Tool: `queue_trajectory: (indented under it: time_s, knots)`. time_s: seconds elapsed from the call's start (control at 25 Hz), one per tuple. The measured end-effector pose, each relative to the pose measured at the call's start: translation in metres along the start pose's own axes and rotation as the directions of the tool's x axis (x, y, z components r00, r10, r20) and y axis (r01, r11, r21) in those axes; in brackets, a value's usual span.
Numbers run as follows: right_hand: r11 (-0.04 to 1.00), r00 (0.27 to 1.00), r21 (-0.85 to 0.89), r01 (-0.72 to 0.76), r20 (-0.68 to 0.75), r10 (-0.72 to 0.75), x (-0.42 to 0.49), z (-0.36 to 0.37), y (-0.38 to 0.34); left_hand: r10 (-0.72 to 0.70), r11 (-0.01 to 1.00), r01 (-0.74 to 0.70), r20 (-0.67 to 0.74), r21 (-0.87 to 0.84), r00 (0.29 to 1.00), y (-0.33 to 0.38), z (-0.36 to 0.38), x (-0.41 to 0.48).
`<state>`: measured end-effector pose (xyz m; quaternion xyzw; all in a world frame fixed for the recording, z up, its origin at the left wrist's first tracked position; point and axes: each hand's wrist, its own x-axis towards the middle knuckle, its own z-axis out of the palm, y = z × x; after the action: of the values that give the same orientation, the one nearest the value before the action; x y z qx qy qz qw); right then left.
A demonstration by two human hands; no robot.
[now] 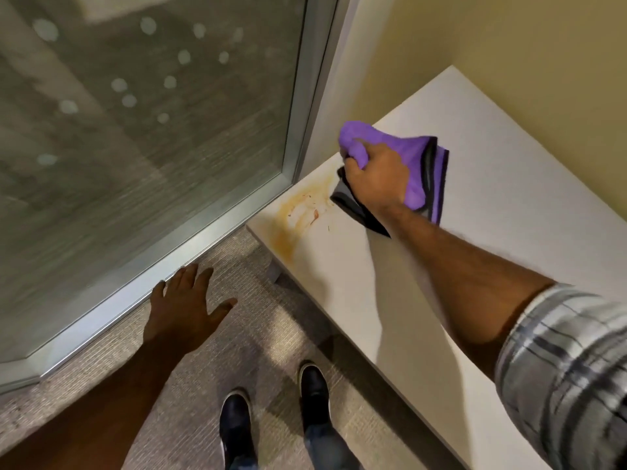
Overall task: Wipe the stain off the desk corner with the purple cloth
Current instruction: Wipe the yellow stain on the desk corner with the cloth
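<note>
Right hand point(376, 178) grip bunches purple cloth point(415, 161), black-edged, beside orange stain point(295, 215).

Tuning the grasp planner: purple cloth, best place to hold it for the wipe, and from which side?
Grip the bunched middle of the purple cloth from above, as the right hand does now, fingers closed over the wad. The folds gather there, and the loose black-edged corners hang free below and to the right. That probably leaves a flat pad to press onto the stain at the desk corner.
</note>
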<state>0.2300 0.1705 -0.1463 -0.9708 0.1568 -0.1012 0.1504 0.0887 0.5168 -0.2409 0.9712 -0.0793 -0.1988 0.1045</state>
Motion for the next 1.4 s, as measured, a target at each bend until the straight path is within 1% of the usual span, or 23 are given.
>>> queue_trajectory:
  time_s: [0.04,0.12,0.2,0.24,0.32,0.4,0.48,0.56,0.64,0.72,0.76,0.84,0.92,0.96,1.0,1.12,1.2,1.28,1.36,1.4]
  knots:
    - [0.995,0.995,0.006,0.097,0.027,-0.097,-0.001,0.002,-0.006,-0.001,1.0,0.001,0.004,-0.001,1.0,0.002,0.002,0.001]
    - [0.949,0.947,0.064,0.309,0.069,-0.313,-0.014,-0.001,-0.007,0.003,1.0,-0.003,0.003,-0.005,1.0,0.006,0.005,0.003]
    - [0.894,0.891,0.137,0.426,0.106,-0.441,-0.035,-0.009,0.013,0.007,1.0,-0.007,0.011,-0.017,1.0,0.011,0.005,0.003]
    - [0.887,0.884,0.148,0.438,0.105,-0.455,-0.045,-0.014,0.03,0.01,1.0,-0.01,0.014,-0.016,1.0,0.013,0.004,0.002]
    - [0.912,0.917,0.146,0.383,0.058,-0.394,-0.055,-0.026,0.055,0.025,1.0,-0.025,0.011,0.005,1.0,0.01,0.004,0.0]
    - [0.953,0.962,0.151,0.262,0.034,-0.27,-0.048,-0.031,0.064,0.037,0.999,-0.038,0.023,0.034,0.999,0.003,0.004,-0.004]
    - [0.978,0.986,0.136,0.156,0.033,-0.162,-0.028,-0.024,0.052,0.025,0.999,-0.027,0.031,0.047,0.999,-0.005,0.001,-0.007]
    - [0.991,0.996,0.097,0.089,0.025,-0.091,-0.006,-0.012,0.032,0.011,0.999,-0.012,0.02,0.048,1.0,-0.009,0.0,-0.011]
    - [0.992,0.992,0.062,0.112,0.048,-0.115,0.004,-0.002,0.008,-0.004,0.999,0.003,0.009,0.045,1.0,-0.011,0.0,-0.015]
    - [0.967,0.963,0.019,0.254,0.091,-0.255,-0.005,0.002,-0.011,-0.011,0.999,0.01,0.009,0.042,1.0,-0.01,0.0,-0.02]
    - [0.937,0.93,0.035,0.349,0.113,-0.351,-0.015,0.002,-0.017,-0.014,0.999,0.014,0.013,0.042,1.0,-0.008,0.001,-0.022]
    - [0.856,0.848,0.123,0.502,0.129,-0.515,-0.042,-0.003,-0.017,-0.02,0.999,0.019,0.027,0.043,0.999,-0.008,0.003,-0.026]
    - [0.809,0.801,0.161,0.565,0.129,-0.585,-0.066,-0.012,0.005,-0.018,0.999,0.017,0.032,0.048,0.999,-0.008,0.005,-0.027]
    - [0.812,0.804,0.154,0.563,0.128,-0.581,-0.075,-0.018,0.022,-0.021,0.999,0.019,0.027,0.044,0.999,-0.009,0.006,-0.028]
    - [0.83,0.822,0.137,0.54,0.125,-0.556,-0.082,-0.025,0.039,-0.027,0.999,0.026,0.025,0.037,0.999,-0.01,0.006,-0.029]
    - [0.912,0.905,0.072,0.403,0.113,-0.409,-0.074,-0.035,0.061,-0.042,0.999,0.042,0.004,0.011,0.999,-0.013,0.005,-0.031]
    - [0.946,0.942,0.065,0.317,0.094,-0.322,-0.053,-0.025,0.046,-0.048,0.999,0.048,-0.019,-0.013,0.999,-0.014,0.005,-0.033]
    - [0.96,0.957,0.052,0.274,0.086,-0.277,-0.033,-0.013,0.021,-0.047,0.999,0.046,-0.026,-0.024,0.999,-0.014,0.006,-0.036]
    - [0.956,0.95,0.04,0.292,0.104,-0.294,-0.024,-0.003,-0.001,-0.036,0.999,0.036,-0.028,-0.012,0.999,-0.013,0.01,-0.038]
    - [0.944,0.936,0.041,0.327,0.127,-0.33,-0.026,-0.001,-0.011,-0.032,0.999,0.032,-0.027,-0.006,0.999,-0.013,0.012,-0.039]
